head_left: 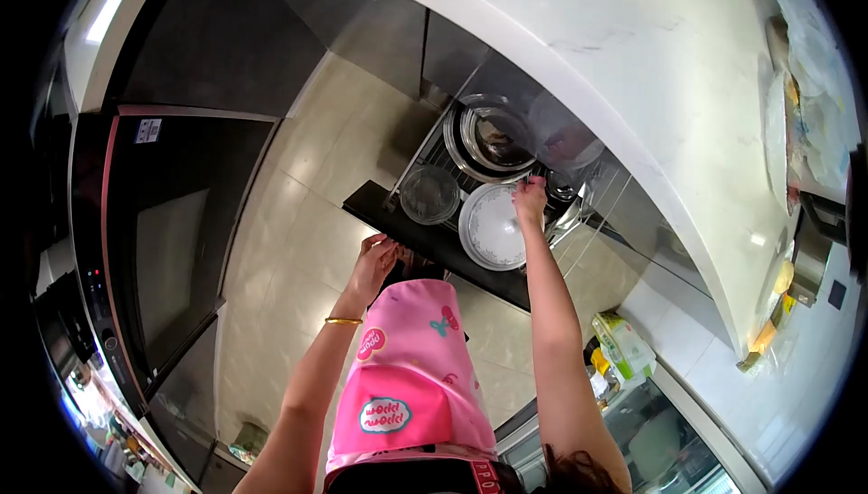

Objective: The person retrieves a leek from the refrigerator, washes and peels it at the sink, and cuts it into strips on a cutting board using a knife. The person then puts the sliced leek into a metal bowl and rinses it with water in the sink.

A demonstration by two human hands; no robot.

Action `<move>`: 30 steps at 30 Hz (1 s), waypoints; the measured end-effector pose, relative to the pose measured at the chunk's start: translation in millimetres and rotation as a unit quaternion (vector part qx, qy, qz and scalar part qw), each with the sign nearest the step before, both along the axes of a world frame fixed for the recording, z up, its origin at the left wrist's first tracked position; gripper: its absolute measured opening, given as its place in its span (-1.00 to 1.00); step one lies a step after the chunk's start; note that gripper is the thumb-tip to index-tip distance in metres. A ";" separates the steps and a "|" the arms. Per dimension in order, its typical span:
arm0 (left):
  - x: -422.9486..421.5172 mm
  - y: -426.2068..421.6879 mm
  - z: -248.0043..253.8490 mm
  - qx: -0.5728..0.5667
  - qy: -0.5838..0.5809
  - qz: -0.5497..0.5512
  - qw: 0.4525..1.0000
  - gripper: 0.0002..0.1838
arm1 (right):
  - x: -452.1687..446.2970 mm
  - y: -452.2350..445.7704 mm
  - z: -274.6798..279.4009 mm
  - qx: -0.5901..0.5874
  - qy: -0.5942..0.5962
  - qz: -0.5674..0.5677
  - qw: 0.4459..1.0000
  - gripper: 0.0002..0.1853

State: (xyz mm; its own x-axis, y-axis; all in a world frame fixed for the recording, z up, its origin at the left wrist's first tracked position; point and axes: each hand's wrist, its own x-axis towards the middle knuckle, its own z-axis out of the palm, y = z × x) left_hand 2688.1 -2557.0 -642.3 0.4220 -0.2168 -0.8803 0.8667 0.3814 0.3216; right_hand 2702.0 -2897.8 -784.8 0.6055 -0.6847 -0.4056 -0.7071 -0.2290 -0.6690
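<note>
My right hand (531, 200) reaches into a pulled-out drawer. Its closed fingers are at the far right rim of a white plate (495, 232) with a patterned border, and appear to grip that rim. My left hand (372, 263) is at the top edge of the dark drawer front (434, 254), fingers bent and closed against it. A clear glass bowl (429, 194) sits left of the plate. Behind it are round metal pans (479, 146), one inside another. More glassware (562, 185) stands to the right of my right hand.
A white curved countertop (624, 78) overhangs the drawer's far side. A dark built-in appliance (181, 232) stands on the left. Beige floor tiles (298, 187) lie between. A green and white package (624, 345) is at lower right, near a glass-fronted unit (665, 431).
</note>
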 end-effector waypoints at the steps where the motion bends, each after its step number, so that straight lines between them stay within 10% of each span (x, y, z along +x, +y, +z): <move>1: -3.3 4.9 -0.3 0.003 0.001 0.002 1.000 -0.74 | 5.0 1.4 -12.2 -0.057 -0.005 0.007 0.998 -0.74; 12: -27.8 27.5 -4.9 0.011 0.046 0.011 0.999 -0.66 | 45.4 30.1 9.6 -0.081 0.223 -0.122 0.964 -0.02; 20: -35.0 31.4 20.1 0.027 0.033 -0.012 0.999 -0.61 | 52.1 24.9 37.1 0.095 -0.015 -0.234 0.967 -0.30; 30: -34.9 59.1 48.1 0.085 -0.005 -0.079 0.993 -0.57 | 64.1 25.2 78.6 0.068 0.109 -0.204 0.970 -0.27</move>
State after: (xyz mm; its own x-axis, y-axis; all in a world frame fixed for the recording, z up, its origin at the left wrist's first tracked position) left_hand 2653.1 -2498.0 -594.2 0.4038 -0.1291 -0.9057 0.9076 0.1807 0.3789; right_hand 2766.1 -2872.6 -706.2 0.1846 -0.7803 -0.5976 -0.8488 0.1800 -0.4972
